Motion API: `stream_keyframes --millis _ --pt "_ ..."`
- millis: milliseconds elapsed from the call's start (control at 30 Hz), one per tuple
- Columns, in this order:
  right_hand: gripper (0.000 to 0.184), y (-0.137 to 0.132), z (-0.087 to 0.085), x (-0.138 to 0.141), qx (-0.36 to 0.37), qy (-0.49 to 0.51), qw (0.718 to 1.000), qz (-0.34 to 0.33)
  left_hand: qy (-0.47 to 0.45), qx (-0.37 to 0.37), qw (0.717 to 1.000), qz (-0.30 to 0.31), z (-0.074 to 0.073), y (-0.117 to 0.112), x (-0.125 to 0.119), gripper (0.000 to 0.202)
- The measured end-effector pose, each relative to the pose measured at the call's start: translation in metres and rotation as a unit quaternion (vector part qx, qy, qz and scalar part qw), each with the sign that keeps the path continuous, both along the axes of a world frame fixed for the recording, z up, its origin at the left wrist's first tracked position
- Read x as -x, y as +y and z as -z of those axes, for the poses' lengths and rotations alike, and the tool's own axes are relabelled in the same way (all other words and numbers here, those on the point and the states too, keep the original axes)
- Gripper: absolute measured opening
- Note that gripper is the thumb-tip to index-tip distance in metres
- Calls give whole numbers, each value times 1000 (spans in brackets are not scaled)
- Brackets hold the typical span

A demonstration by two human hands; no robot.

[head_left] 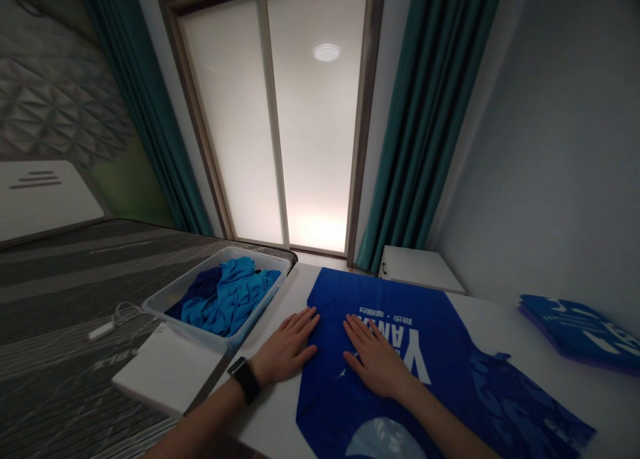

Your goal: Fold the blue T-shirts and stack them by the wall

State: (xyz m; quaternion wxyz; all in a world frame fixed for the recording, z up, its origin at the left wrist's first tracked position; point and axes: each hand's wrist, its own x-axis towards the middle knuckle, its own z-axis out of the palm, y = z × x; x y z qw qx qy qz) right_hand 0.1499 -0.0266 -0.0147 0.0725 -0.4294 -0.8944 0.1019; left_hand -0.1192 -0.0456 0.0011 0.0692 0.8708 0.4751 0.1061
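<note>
A blue shirt with white lettering lies spread on the white table, its lettering upside down from where I look. My left hand rests flat at the shirt's left edge, fingertips on the cloth, fingers stretched out. On the printed front lies my right hand, also flat with its fingers extended. Neither hand grips anything. A pale rounded patch shows near the shirt's bottom edge, and a patterned part stretches to the lower right. My right forearm covers some of the cloth.
Left of the table, a clear plastic bin holds crumpled blue clothes. Under it sits a white box on the dark striped bed, near a white cable plug. Folded blue garments lie on the right. Behind stands a white cabinet.
</note>
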Motion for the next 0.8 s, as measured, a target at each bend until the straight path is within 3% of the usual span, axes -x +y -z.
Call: stream_keyframes --millis 333,533,633,800 --pt "67 -1 -2 -2 15 21 1000 7 15 -5 1000 16 4 5 -1 72" --pt "65 1 -10 -28 50 26 997 47 3 -14 1000 4 4 8 -5 63" --pt "64 1 -8 -50 57 11 995 77 4 -17 1000 16 2 9 -24 62" --pt "63 -5 -1 -75 46 -3 992 119 -3 -18 996 85 -8 12 -81 64"
